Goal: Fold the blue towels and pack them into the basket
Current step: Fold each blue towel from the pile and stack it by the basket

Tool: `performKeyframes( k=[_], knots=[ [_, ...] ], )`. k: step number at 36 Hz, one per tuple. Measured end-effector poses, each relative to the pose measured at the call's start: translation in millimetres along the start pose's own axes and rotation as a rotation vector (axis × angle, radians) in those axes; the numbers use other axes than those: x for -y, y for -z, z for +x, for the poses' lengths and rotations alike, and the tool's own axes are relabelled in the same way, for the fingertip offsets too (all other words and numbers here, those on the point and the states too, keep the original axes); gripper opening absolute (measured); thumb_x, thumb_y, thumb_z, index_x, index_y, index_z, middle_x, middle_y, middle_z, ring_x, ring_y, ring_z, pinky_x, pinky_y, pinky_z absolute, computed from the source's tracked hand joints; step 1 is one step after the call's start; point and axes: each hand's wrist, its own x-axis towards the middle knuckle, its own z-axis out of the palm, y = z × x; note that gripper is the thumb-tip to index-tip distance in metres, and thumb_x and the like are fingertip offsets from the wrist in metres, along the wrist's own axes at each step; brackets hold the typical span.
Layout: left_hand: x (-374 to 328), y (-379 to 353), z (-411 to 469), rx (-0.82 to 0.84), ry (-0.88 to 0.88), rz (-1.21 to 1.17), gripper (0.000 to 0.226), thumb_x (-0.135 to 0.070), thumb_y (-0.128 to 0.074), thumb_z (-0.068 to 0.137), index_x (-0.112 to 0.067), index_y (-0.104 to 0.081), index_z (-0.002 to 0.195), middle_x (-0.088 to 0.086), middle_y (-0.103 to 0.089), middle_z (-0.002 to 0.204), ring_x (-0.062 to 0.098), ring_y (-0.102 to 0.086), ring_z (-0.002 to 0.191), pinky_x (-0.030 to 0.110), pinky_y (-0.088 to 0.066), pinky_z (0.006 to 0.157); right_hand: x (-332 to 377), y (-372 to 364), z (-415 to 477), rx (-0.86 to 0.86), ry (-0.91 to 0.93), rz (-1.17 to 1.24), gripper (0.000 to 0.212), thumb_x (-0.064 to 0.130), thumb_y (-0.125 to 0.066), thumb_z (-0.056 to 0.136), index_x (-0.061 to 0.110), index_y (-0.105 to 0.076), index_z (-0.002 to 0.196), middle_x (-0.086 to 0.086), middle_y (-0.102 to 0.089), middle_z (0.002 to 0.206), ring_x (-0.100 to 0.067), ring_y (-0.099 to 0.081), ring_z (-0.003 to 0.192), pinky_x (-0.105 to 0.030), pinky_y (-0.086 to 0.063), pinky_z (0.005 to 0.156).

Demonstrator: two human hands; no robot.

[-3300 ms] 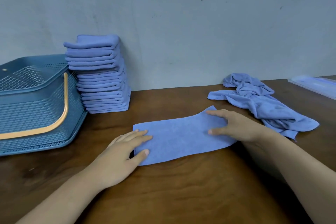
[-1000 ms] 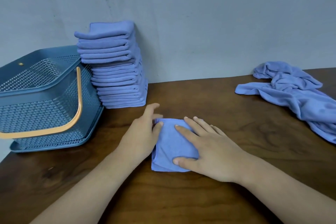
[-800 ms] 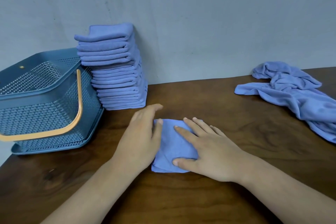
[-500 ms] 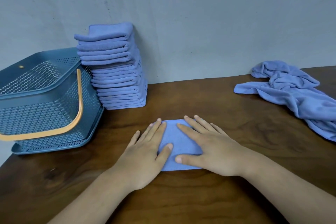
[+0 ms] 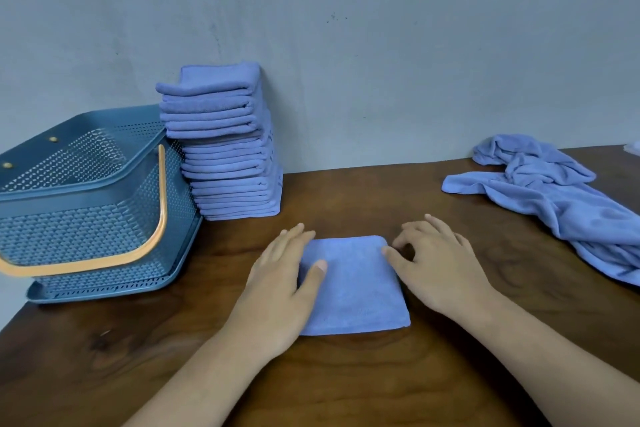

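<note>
Down to a neat square for the towel [image 5: 353, 284], flat on the surface [image 5: 346, 388] right in front of the person, in place of the long strip of some three seconds ago. Flanked now by both hands, no longer pressed flat under them as half a second back.

Along its left edge, the left hand [image 5: 277, 288], fingers straight and relaxed, thumb resting on top of the cloth. At its right edge, the right hand [image 5: 440, 267], fingers bent with tips down just beside the towel, thumb tip touching near the upper right corner (impossible to tell whether pinching the edge or merely touching it).

Reads as folding finished on this one, with a lift the likely next move.

Behind and to the left, a tall stack [image 5: 225, 149] of folded towels against the wall, just beside the basket [image 5: 86, 225], with no towel showing above its rim. Far right, a crumpled heap [image 5: 554, 198] of unfolded towels, well apart from the hands. On that evidence, more folding ahead and packing not yet begun.
</note>
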Motion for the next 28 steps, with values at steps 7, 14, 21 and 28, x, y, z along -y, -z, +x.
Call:
performKeyframes(
  k=[7,14,21,28],
  knots=[
    [-0.1,-15.4,-1.0,0.227,-0.012,0.298,0.069,-0.064,-0.019,0.107,-0.042,0.005,0.168,-0.024,0.023,0.171,-0.004,0.028,0.153,0.037,0.009,0.131,10.4,-13.0,5.6,0.011,-0.036,0.283,0.019,0.052,-0.064,0.096,0.034,-0.068,0.094,0.025,-0.062,0.129,-0.005,-0.046,0.138,-0.043,-0.038,0.115],
    [-0.3,-13.4,0.1,0.242,-0.024,0.311,0.07,-0.065,-0.019,0.107,-0.041,0.007,0.167,-0.025,0.024,0.17,-0.005,0.028,0.153,0.038,0.009,0.132,28.9,-6.6,-2.5,0.065,-0.108,0.818,0.011,0.026,-0.066,0.102,0.028,-0.059,0.11,0.014,-0.078,0.095,-0.005,-0.072,0.087,-0.028,-0.053,0.076],
    [4.2,-10.8,4.5,-0.028,0.101,-0.347,0.081,-0.058,-0.057,0.101,-0.042,-0.014,0.167,-0.034,-0.012,0.168,-0.016,-0.009,0.153,0.02,-0.014,0.124,33.7,3.5,-7.1,0.125,-0.064,1.238,0.05,0.01,-0.074,0.097,0.028,-0.058,0.14,-0.005,-0.079,0.116,-0.024,-0.075,0.111,-0.05,-0.054,0.106],
    [-23.3,6.6,1.6,0.11,0.099,-1.161,0.043,-0.027,-0.06,0.107,-0.016,-0.056,0.148,0.006,-0.068,0.142,0.026,-0.064,0.133,0.047,-0.048,0.112,42.8,16.9,-16.9,0.092,0.119,1.418,0.034,0.007,-0.067,0.099,0.013,-0.07,0.132,-0.012,-0.074,0.129,-0.033,-0.07,0.123,-0.051,-0.051,0.108]
  ],
)
